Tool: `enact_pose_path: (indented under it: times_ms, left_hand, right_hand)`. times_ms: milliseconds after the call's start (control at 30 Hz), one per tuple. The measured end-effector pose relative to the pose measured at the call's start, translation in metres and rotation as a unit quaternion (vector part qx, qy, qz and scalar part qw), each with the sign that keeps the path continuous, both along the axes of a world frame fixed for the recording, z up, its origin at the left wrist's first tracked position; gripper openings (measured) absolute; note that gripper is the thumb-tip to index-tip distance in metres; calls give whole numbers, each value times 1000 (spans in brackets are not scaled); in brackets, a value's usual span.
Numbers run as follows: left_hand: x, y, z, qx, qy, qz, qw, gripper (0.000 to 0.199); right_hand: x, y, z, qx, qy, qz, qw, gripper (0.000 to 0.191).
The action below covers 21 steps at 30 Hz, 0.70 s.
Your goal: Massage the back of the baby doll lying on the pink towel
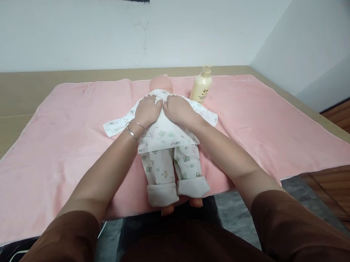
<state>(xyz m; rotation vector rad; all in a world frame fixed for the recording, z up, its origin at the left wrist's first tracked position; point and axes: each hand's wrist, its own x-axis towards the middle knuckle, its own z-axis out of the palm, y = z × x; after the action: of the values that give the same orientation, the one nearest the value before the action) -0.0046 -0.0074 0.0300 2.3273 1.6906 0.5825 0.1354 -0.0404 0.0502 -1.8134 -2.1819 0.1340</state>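
A baby doll [160,84] lies on its back, head away from me, in a white printed shirt [169,138] and matching trousers [161,167] with rolled cuffs. Its two feet stick out of the cuffs at the near edge. My left hand [148,110], with bracelets at the wrist, is closed on the left side of the shirt's upper chest. On the other side, close beside it, my right hand [179,109] is closed on the shirt too. Fabric is bunched between the thumbs, and the fingertips are partly hidden. Both sleeves spread out sideways.
Under the doll a pink blanket [84,152] covers much of the wooden table [6,94]. A pump bottle of pale yellow lotion [201,86] stands tilted right of the doll's head. A white wall [98,37] rises behind. Wooden furniture [344,184] is at the lower right.
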Motion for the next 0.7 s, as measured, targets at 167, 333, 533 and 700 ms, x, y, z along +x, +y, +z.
enact_pose_path:
  times_ms: [167,333,533,700]
  left_hand:
    - [18,-15,-5,54,17,8,998,46]
    - [15,-5,-9,43,-5,-3,999,41]
    - [4,12,-17,34,-69,-11,997,42]
    - [8,12,-23,41,-80,-3,996,47]
  right_hand:
    - [14,25,-14,13,45,12,999,47]
    - [14,20,-14,6,35,15,999,48]
    - [9,12,-11,-2,25,12,1000,41]
    - [17,35,-28,39,77,1,996,44]
